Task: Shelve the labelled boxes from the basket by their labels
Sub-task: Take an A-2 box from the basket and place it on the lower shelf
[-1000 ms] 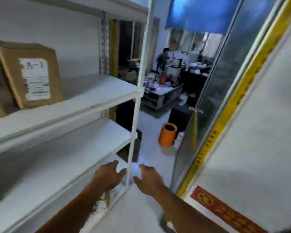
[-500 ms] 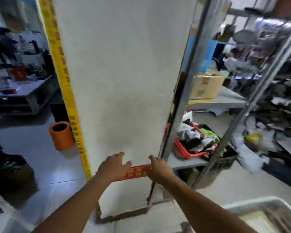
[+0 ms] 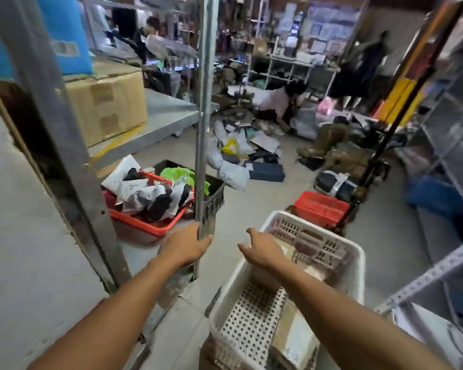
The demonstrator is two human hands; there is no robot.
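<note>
Left hand (image 3: 185, 248): empty, fingers loose, beside shelf post (image 3: 204, 116). Right hand (image 3: 262, 249): empty, fingers apart, over white basket (image 3: 358, 265), likely reaching for box (image 3: 294, 340) inside.

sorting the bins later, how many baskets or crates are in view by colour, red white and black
red baskets: 2
white basket: 1
black crate: 1
total: 4

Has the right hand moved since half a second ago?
Yes. The right hand has left the pillar and now hangs over the white basket.
</note>
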